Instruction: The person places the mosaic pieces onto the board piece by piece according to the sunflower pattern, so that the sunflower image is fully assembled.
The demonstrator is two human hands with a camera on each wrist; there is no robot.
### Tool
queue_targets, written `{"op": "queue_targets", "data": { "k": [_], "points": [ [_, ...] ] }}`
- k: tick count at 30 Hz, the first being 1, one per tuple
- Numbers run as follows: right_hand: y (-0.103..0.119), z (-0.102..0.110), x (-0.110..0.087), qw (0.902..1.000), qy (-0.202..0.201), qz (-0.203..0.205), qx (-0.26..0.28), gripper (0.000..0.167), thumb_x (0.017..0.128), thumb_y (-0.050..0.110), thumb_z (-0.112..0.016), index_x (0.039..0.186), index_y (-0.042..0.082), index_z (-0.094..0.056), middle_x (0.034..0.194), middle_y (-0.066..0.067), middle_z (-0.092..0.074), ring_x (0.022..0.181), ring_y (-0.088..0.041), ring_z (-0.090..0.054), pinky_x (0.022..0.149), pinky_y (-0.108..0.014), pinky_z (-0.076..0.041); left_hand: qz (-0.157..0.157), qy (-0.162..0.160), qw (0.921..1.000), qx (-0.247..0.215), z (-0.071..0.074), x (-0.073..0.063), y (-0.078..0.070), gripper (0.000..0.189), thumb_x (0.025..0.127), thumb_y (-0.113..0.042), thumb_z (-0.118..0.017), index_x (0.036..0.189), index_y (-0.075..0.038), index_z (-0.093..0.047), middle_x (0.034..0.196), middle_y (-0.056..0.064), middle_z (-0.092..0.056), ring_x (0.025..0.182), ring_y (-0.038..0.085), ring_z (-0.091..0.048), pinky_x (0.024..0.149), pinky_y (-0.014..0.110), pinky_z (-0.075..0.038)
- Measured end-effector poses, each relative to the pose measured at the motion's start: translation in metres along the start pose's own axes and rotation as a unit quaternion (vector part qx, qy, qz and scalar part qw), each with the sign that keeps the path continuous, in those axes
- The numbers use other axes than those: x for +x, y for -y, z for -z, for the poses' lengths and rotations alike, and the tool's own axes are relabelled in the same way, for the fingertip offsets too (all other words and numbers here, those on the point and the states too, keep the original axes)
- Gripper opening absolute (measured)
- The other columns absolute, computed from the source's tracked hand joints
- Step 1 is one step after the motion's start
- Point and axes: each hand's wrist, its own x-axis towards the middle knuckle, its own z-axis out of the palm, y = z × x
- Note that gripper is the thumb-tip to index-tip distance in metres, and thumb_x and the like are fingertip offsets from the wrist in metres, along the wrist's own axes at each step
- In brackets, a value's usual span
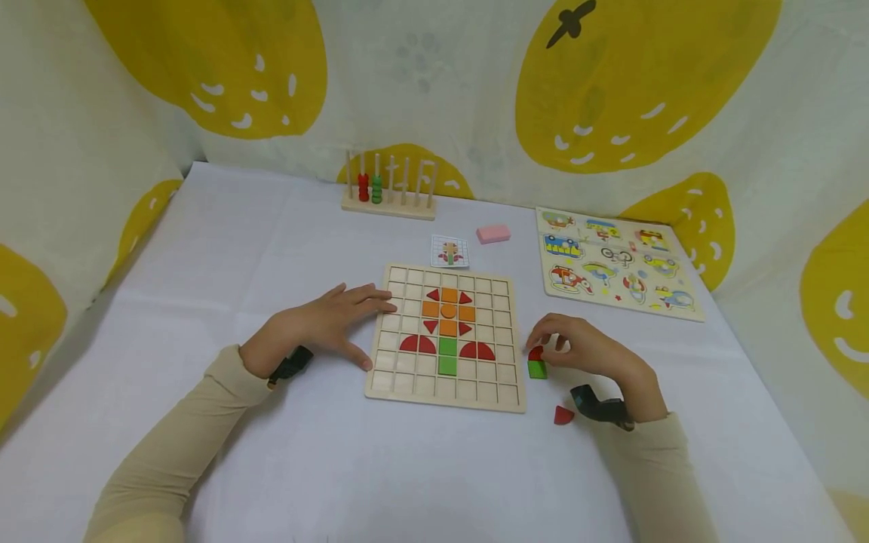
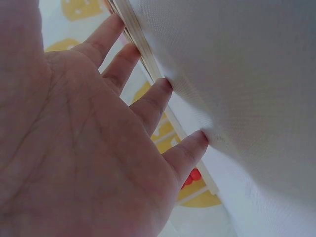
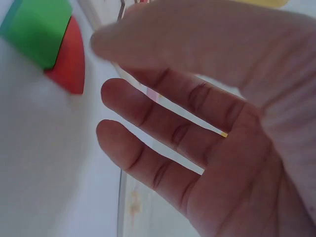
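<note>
My left hand (image 1: 333, 320) rests at the left edge of a wooden grid board (image 1: 444, 388), fingers spread and fairly straight. Its fingertips (image 2: 163, 85) meet the board's side in the left wrist view. Orange, red and green pieces form a flower on the grid, with a green stem (image 1: 447, 356). Right of the board, my right hand (image 1: 577, 345) hovers with relaxed fingers beside a red quarter-circle piece (image 3: 71, 61) and a green square piece (image 3: 39, 29). These two pieces touch each other on the table, and the right wrist view shows the thumb tip apart from them.
Another red quarter-circle (image 1: 563, 415) lies near the right wrist. Behind the board are a small pattern card (image 1: 449, 252), a pink block (image 1: 493, 234) and a bead-and-peg abacus (image 1: 388, 205). A wooden vehicle puzzle (image 1: 614, 264) lies at the back right. Patterned cloth (image 1: 421, 90) hangs around the table.
</note>
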Motion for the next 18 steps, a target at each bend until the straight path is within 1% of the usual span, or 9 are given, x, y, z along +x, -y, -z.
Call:
{"op": "queue_targets", "data": {
  "k": [6, 10, 14, 18],
  "points": [
    [-0.004, 0.001, -0.001, 0.9997, 0.022, -0.002, 0.011, 0.018, 0.086, -0.004, -0.068, 0.100, 0.007, -0.070, 0.102, -0.005, -0.067, 0.092, -0.026, -0.055, 0.077, -0.034, -0.054, 0.003, 0.003, 1.0000, -0.005, 0.001, -0.001, -0.002, 0.098, 0.071, -0.057, -0.079, 0.150, -0.019, -0.036, 0.161, 0.005, -0.023, 0.150, 0.032, -0.010, 0.117, 0.062, -0.006],
    [-0.007, 0.000, 0.000, 0.9997, 0.022, -0.001, 0.015, 0.016, 0.086, -0.004, -0.068, 0.098, 0.006, -0.071, 0.100, -0.006, -0.067, 0.092, -0.026, -0.056, 0.077, -0.033, -0.054, 0.004, 0.002, 1.0000, -0.006, 0.001, -0.001, -0.002, 0.099, 0.070, -0.058, -0.079, 0.151, -0.019, -0.036, 0.160, 0.005, -0.023, 0.150, 0.031, -0.010, 0.117, 0.061, -0.006],
    [-0.012, -0.002, 0.000, 0.9997, 0.003, -0.024, 0.003, 0.019, 0.087, -0.003, -0.068, 0.105, 0.003, -0.068, 0.096, -0.005, -0.064, 0.086, -0.022, -0.055, 0.072, -0.026, -0.050, 0.002, 0.001, 1.0000, -0.005, 0.001, -0.001, -0.001, 0.099, 0.070, -0.059, -0.079, 0.151, -0.019, -0.036, 0.160, 0.004, -0.024, 0.149, 0.031, -0.011, 0.117, 0.061, -0.006],
    [-0.014, -0.004, 0.002, 0.9989, -0.005, -0.046, -0.001, 0.027, 0.089, 0.004, -0.068, 0.116, 0.002, -0.062, 0.091, -0.002, -0.058, 0.080, -0.017, -0.051, 0.068, -0.022, -0.047, -0.001, 0.000, 1.0000, -0.005, 0.001, -0.001, -0.001, 0.099, 0.070, -0.059, -0.079, 0.150, -0.019, -0.037, 0.160, 0.005, -0.024, 0.149, 0.032, -0.011, 0.116, 0.062, -0.007]
  ]
}}
